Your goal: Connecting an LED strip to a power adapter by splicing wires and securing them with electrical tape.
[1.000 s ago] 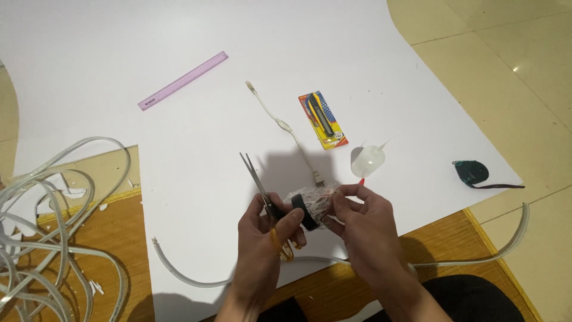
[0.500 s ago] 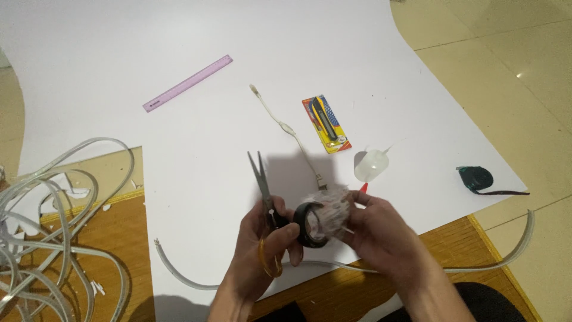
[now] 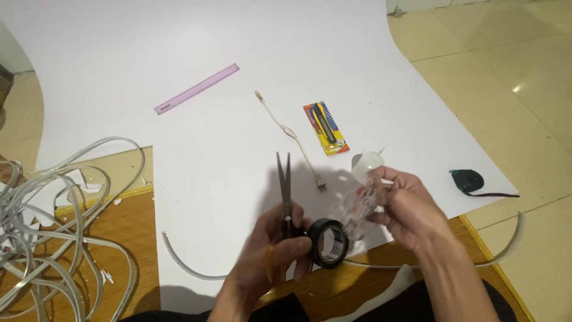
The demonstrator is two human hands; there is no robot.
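Since half a second before, the right hand [image 3: 408,209] had peeled the clear wrapper [image 3: 362,203] rightward, off the black tape roll [image 3: 326,242]. It pinched that crinkled film closed-fingered. The left hand [image 3: 271,253] gripped the roll together with one pair of scissors [image 3: 285,188], blades pointing far, probably to keep both ready. Farther out on the white sheet [image 3: 179,48] lay one plugged cord [image 3: 292,136], one packaged cutter [image 3: 326,127], one pink ruler [image 3: 196,89]; cable coils [image 3: 53,220] sat left.

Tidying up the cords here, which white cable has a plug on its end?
The thin cord lying beside the packaged utility knife; the thicker cables show only cut ends.
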